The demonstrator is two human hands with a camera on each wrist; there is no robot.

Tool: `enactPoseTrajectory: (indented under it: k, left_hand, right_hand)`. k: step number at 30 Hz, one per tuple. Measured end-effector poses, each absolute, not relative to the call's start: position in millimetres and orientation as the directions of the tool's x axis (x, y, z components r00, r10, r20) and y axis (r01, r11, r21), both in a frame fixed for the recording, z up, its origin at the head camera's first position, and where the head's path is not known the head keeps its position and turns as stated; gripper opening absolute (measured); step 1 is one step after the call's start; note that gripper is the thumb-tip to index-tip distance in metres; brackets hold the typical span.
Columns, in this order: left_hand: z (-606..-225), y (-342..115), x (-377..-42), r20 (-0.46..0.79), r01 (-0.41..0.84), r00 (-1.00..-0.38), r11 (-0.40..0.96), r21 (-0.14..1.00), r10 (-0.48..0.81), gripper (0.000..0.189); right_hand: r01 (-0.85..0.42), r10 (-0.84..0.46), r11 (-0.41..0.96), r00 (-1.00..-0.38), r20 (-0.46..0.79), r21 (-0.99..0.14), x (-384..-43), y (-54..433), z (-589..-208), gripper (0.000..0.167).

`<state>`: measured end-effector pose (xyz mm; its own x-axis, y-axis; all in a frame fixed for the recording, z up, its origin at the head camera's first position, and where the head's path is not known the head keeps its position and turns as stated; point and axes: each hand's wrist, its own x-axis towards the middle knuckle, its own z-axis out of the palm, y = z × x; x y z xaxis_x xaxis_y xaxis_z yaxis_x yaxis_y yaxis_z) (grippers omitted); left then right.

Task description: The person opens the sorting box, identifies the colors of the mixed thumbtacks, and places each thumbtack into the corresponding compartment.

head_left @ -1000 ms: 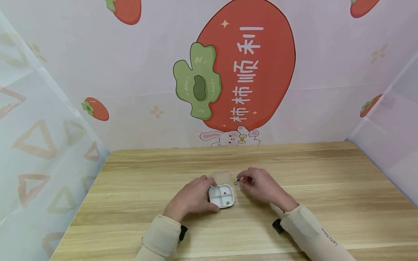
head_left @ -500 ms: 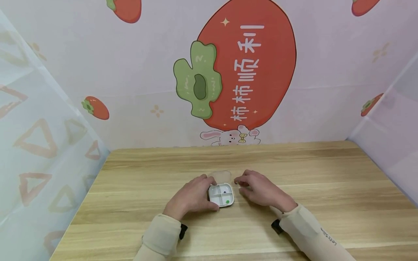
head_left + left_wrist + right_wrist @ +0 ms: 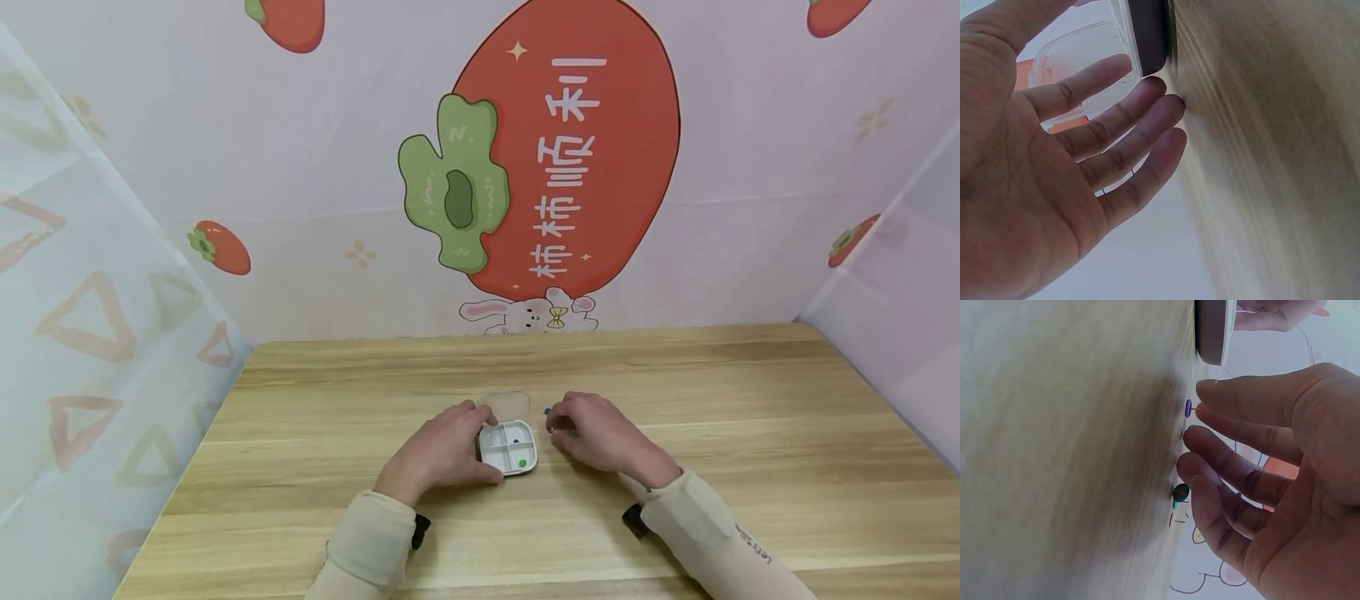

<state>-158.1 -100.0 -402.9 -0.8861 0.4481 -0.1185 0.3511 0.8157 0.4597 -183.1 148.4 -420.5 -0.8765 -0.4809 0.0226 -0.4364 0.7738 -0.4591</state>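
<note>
A small white pill box (image 3: 508, 448) with four compartments lies on the table, its clear lid (image 3: 507, 406) folded open at the back. One green thumbtack (image 3: 522, 463) sits in the front right compartment and a dark blue or purple one (image 3: 516, 442) in the back right. My left hand (image 3: 442, 450) holds the box by its left side, thumb at the front, index finger at the back. To the right of the box, my right hand (image 3: 596, 433) pinches a purple thumbtack (image 3: 1189, 409) by its pin between thumb and index finger, low over the wood.
Several more thumbtacks lie under and behind the right hand, among them a dark teal one (image 3: 1180, 492) and a red one (image 3: 1171, 520). A blue one (image 3: 547, 411) shows past the fingertips. A printed cloth wall (image 3: 337, 283) stands behind the table.
My right hand first moves over a small tack beside the box, then draws slightly right and nearer with a tack at its fingertips. The left hand stays on the pill box.
</note>
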Motion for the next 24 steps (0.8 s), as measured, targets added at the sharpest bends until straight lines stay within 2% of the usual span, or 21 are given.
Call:
enactPoseTrajectory:
  k: [6, 14, 24]
  left_hand:
    - [-402.8, -100.1, -158.3, -0.117, 0.352, -0.887, 0.817, 0.457, 0.447, 0.067]
    - [-402.6, -100.1, -157.8, -0.120, 0.347, -0.889, 0.819, 0.457, 0.443, 0.068]
    - [-401.7, -100.4, -157.7, -0.115, 0.353, -0.887, 0.817, 0.455, 0.447, 0.068]
  right_hand:
    - [-0.419, -0.466, 0.780, -0.884, 0.015, -0.464, -182.2, 147.7, -420.5, 0.007]
    - [-0.424, -0.472, 0.773, -0.882, 0.019, -0.472, -182.5, 148.3, -420.0, 0.011]
    - [-0.377, -0.429, 0.741, -0.903, 0.041, -0.556, -181.4, 147.7, -417.8, 0.010]
